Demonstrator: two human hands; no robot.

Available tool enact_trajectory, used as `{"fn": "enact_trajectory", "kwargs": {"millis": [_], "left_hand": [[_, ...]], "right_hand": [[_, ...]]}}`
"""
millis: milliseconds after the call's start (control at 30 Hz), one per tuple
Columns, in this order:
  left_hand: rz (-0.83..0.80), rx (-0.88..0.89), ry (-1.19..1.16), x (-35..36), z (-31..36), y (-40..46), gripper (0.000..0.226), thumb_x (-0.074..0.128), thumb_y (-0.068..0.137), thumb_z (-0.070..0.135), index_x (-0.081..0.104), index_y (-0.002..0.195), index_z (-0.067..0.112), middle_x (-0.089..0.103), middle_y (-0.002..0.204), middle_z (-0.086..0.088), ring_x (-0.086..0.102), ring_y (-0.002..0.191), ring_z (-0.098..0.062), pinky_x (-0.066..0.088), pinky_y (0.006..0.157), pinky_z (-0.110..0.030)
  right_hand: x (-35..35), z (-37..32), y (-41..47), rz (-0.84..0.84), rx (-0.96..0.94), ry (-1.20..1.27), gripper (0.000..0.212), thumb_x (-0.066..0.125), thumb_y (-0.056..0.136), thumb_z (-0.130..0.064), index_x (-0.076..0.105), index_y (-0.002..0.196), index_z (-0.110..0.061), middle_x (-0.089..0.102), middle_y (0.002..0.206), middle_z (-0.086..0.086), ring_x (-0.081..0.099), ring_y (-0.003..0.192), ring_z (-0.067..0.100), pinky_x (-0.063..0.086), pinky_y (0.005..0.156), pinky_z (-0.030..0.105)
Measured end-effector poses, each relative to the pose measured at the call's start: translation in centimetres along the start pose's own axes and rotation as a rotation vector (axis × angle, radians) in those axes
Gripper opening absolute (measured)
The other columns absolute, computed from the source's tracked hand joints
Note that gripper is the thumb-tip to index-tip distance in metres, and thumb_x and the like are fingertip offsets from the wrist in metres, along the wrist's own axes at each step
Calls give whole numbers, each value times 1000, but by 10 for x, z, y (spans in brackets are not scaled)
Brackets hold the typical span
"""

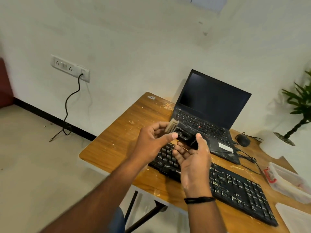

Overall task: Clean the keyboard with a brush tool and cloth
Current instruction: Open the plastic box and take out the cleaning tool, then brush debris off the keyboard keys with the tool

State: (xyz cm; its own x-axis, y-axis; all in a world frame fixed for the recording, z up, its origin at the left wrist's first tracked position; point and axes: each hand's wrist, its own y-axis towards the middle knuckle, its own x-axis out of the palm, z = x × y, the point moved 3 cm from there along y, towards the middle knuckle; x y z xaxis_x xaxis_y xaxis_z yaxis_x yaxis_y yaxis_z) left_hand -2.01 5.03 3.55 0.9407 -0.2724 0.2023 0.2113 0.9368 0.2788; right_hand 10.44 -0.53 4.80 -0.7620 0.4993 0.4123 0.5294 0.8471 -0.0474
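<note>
Head view, with the keyboard [227,182] as landmark. I see it lying black and diagonal on the wooden table [117,132], its near-left end partly hidden behind both hands.

Above that hidden end I hold the brush tool [183,137] in the air, clear of the keys. Its pale bristle head [171,126] points up and to the left; its black body runs down to the right.

My left hand [151,142] has its fingers curled behind the bristle end and its thumb extended across the front of the black body, so it pinches the tool. My right hand [193,157] cups the lower end of the black body, thumb along its right side and fingers curled under it. A dark band [198,199] circles the right wrist.

Beyond the keyboard, an open laptop [210,106] with a dark screen sits at the table's far edge. To the right of the laptop and beyond the keyboard's right half lies a black mouse [243,140], its cable trailing towards the keyboard. Just past the keyboard's right end stands a clear plastic box [289,182] with a red clip; nearer me than that, a translucent lid [296,217] lies flat. I cannot identify a cloth.

A potted plant [297,105] stands far right, and a wall socket [70,68] with a hanging cable lies far left.
</note>
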Motion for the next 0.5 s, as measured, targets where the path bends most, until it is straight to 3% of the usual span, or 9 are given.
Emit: {"fn": "enact_trajectory", "kwargs": {"millis": [200, 300, 367, 433, 500], "left_hand": [[3, 66, 122, -9, 0, 11, 36, 79, 83, 10, 68, 116, 16, 76, 107, 0, 72, 101, -14, 59, 91, -36], [-26, 101, 262, -19, -3, 19, 44, 87, 75, 18, 67, 115, 18, 74, 110, 3, 70, 104, -13, 57, 93, -44], [-65, 72, 394, -29, -7, 22, 72, 94, 64, 31, 61, 128, 32, 68, 123, 11, 62, 116, -4, 53, 100, -43], [-149, -6, 534, -38, -15, 22, 106, 97, 54, 41, 41, 144, 46, 54, 139, 19, 49, 128, 3, 46, 107, -39], [-251, -78, 674, -44, -26, 20, 132, 96, 46, 53, 18, 151, 54, 41, 149, 21, 39, 136, 0, 39, 112, -38]], "right_hand": [[19, -2, 14, -134, 29, -10, 36, 58, 96, -43, 47, 121, -21, 71, 103, 18, 70, 72, 25, 58, 63, 35], [21, -7, 32, -215, -17, -119, 34, 64, 94, -36, 46, 117, -20, 70, 108, 19, 70, 69, 24, 59, 59, 32], [19, -12, 46, -263, -79, -206, 40, 67, 92, -31, 46, 123, -17, 69, 110, 19, 69, 70, 27, 60, 60, 32], [16, -17, 60, -284, -154, -309, 44, 69, 91, -24, 45, 127, -17, 68, 110, 17, 71, 72, 30, 61, 60, 33], [15, -22, 76, -312, -215, -391, 45, 69, 90, -16, 45, 128, -17, 65, 110, 15, 74, 76, 30, 61, 59, 32]]}}
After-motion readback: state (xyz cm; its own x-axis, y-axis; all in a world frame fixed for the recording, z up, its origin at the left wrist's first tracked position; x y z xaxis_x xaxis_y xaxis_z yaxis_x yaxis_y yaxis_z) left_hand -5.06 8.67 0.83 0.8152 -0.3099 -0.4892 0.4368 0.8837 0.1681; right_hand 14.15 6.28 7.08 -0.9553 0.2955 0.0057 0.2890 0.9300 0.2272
